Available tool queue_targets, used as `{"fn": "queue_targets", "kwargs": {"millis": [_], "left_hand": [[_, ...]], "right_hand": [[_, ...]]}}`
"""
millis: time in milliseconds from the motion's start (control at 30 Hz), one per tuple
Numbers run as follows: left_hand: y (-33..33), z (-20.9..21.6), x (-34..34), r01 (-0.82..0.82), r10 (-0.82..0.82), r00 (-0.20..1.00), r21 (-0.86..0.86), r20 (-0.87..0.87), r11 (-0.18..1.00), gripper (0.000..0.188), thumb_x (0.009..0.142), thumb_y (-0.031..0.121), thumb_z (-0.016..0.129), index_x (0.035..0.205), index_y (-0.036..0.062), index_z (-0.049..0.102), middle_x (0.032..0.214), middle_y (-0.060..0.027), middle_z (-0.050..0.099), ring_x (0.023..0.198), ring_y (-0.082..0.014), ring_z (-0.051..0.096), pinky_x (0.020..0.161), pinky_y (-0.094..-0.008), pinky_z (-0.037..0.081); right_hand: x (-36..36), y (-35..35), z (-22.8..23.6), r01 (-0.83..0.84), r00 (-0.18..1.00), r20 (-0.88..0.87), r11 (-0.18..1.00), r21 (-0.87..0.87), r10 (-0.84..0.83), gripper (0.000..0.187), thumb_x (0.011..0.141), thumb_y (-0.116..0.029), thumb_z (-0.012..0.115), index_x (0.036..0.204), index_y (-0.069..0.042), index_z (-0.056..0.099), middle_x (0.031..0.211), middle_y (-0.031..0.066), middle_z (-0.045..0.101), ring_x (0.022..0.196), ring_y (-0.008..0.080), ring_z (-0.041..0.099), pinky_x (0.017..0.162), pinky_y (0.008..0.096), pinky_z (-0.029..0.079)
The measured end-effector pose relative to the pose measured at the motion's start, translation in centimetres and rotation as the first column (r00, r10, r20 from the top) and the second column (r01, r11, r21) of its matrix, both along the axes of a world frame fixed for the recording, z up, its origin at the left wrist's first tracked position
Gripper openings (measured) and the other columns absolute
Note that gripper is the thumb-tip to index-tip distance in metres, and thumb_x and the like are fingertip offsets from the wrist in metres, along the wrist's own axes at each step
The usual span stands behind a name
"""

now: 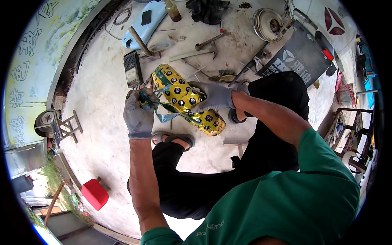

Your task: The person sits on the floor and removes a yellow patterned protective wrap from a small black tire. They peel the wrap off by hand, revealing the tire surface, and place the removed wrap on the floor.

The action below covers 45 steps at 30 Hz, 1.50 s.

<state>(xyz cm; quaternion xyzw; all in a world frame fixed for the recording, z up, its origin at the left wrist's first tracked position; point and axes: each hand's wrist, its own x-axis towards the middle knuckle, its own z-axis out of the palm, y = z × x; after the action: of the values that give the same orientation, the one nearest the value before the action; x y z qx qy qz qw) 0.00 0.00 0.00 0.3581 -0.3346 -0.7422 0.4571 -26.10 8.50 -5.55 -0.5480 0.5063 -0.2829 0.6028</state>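
Observation:
A long rounded package (173, 86) in shiny yellow wrapping with dark hexagon shapes lies tilted in front of me, above my feet. Loops of flat green strap (165, 117) hang loose along its left side. My right hand (216, 96), in a grey glove, grips the package around its middle, thumb and fingers spread over the wrapping. At its upper left, my left hand (138, 116), gloved too, is closed on a bunched part of the green strap. Whether something else sits inside that fist is hidden.
A black radio-like box (132, 69) stands just beyond my left hand. Farther off lie a hammer (141, 42), a light-blue panel (145, 24) with a phone, a bottle (173, 11) and a wheel rim (268, 25). A dark mudflap (292, 57) lies right; a red stool (95, 194) stands lower left.

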Motion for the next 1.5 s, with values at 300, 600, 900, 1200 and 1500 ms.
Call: {"fn": "queue_targets", "kwargs": {"millis": [300, 600, 900, 1200, 1500], "left_hand": [[2.5, 0.8, -2.0, 0.349, -0.051, 0.513, -0.154, 0.857, 0.924, 0.030, 0.090, 0.027, 0.069, 0.091, 0.0006, 0.055, 0.074, -0.0061, 0.063, 0.059, -0.0101, 0.057, 0.053, -0.0253, 0.048], [0.7, 1.5, -0.2, 0.107, -0.087, 0.599, 0.028, 0.796, 0.994, 0.031, 0.094, 0.030, 0.065, 0.096, -0.0007, 0.063, 0.082, -0.0068, 0.069, 0.061, -0.0134, 0.066, 0.052, -0.0227, 0.051], [-1.8, 4.4, 4.7, 0.047, 0.503, 0.254, -0.530, 0.826, 0.847, 0.035, 0.090, 0.032, 0.066, 0.095, -0.0032, 0.067, 0.082, -0.0119, 0.070, 0.069, -0.0184, 0.068, 0.062, -0.0314, 0.052], [-1.6, 5.4, 6.8, 0.214, 0.521, 0.323, -0.597, 0.790, 0.773, 0.042, 0.089, 0.039, 0.067, 0.100, -0.0013, 0.067, 0.094, -0.0116, 0.069, 0.081, -0.0220, 0.066, 0.070, -0.0322, 0.050], [2.3, -1.5, -3.0, 0.755, -0.092, 0.151, -0.055, 0.984, 0.653, 0.049, 0.093, 0.047, 0.058, 0.087, -0.0007, 0.070, 0.071, -0.0174, 0.066, 0.069, -0.0317, 0.066, 0.067, -0.0417, 0.051]], "right_hand": [[0.5, 1.5, -1.4, -0.126, 0.964, -0.233, 0.992, 0.034, 0.130, 0.096, 0.067, -0.037, 0.086, 0.142, -0.002, 0.038, 0.126, 0.0144, 0.063, 0.116, 0.0249, 0.061, 0.099, 0.0337, 0.046], [0.8, 1.4, -1.6, -0.064, 0.948, -0.313, 0.998, -0.003, 0.059, 0.107, 0.065, -0.055, 0.082, 0.146, -0.003, 0.034, 0.123, 0.0195, 0.063, 0.112, 0.0311, 0.062, 0.097, 0.0367, 0.047], [1.0, 1.4, -1.1, -0.068, 0.934, -0.348, 0.997, 0.041, 0.078, 0.108, 0.067, -0.046, 0.085, 0.148, -0.002, 0.030, 0.128, 0.0187, 0.061, 0.116, 0.0283, 0.060, 0.098, 0.0338, 0.045], [0.8, 1.8, -2.7, -0.068, 0.930, -0.362, 0.998, -0.015, 0.058, 0.114, 0.065, -0.058, 0.082, 0.148, -0.001, 0.029, 0.124, 0.0205, 0.062, 0.111, 0.0298, 0.063, 0.097, 0.0356, 0.047], [0.8, 0.9, 1.4, 0.020, 0.971, -0.239, 1.000, 0.007, -0.018, 0.101, 0.071, -0.044, 0.083, 0.148, -0.005, 0.032, 0.131, 0.0161, 0.059, 0.119, 0.0248, 0.058, 0.101, 0.0332, 0.044]]}}
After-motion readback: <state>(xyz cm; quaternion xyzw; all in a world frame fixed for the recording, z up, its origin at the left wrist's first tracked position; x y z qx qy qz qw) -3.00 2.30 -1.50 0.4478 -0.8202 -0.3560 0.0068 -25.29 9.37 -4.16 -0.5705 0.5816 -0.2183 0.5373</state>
